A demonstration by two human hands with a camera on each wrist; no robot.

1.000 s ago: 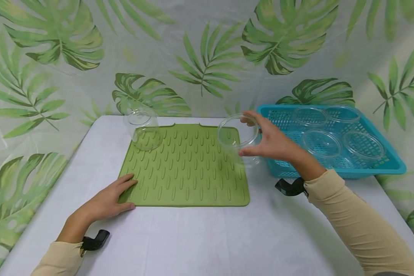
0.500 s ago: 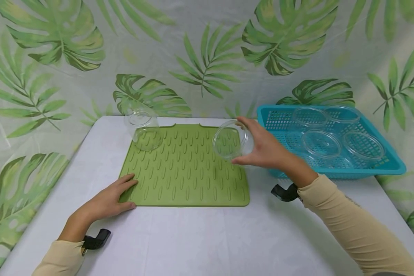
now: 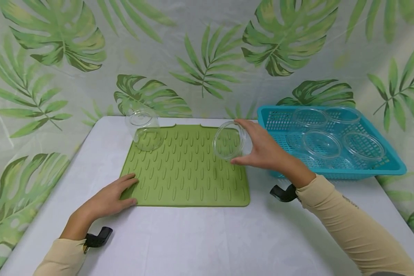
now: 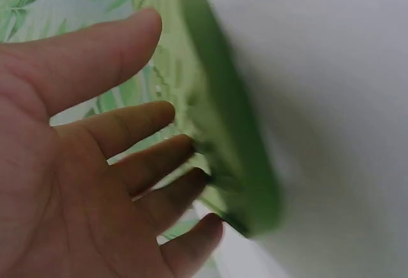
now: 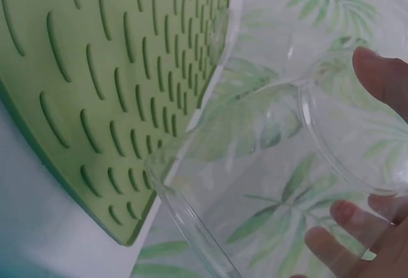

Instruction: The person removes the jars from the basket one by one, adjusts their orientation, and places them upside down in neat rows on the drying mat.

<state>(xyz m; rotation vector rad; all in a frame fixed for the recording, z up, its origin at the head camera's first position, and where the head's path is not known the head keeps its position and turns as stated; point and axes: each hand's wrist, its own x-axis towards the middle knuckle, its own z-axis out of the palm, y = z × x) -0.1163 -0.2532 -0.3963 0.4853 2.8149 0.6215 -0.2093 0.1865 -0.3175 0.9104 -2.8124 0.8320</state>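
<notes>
Over the right part of a green silicone mat, my right hand grips a clear plastic cup round its side. The cup is tilted, one round end turned left. In the right wrist view the clear cup lies sideways between thumb and fingers, and the mat shows to its left. My left hand rests at the mat's front left corner with relaxed fingers. In the left wrist view those fingertips touch the mat's edge. Another clear cup stands on the mat's back left corner.
A blue plastic basket stands on the right, holding several clear cups. A white cloth covers the table. Behind it hangs a leaf-patterned curtain.
My right hand has moved slightly left and toward me with the cup, and the cup has tipped from nearly upright onto its side. My left hand has stayed on the mat.
</notes>
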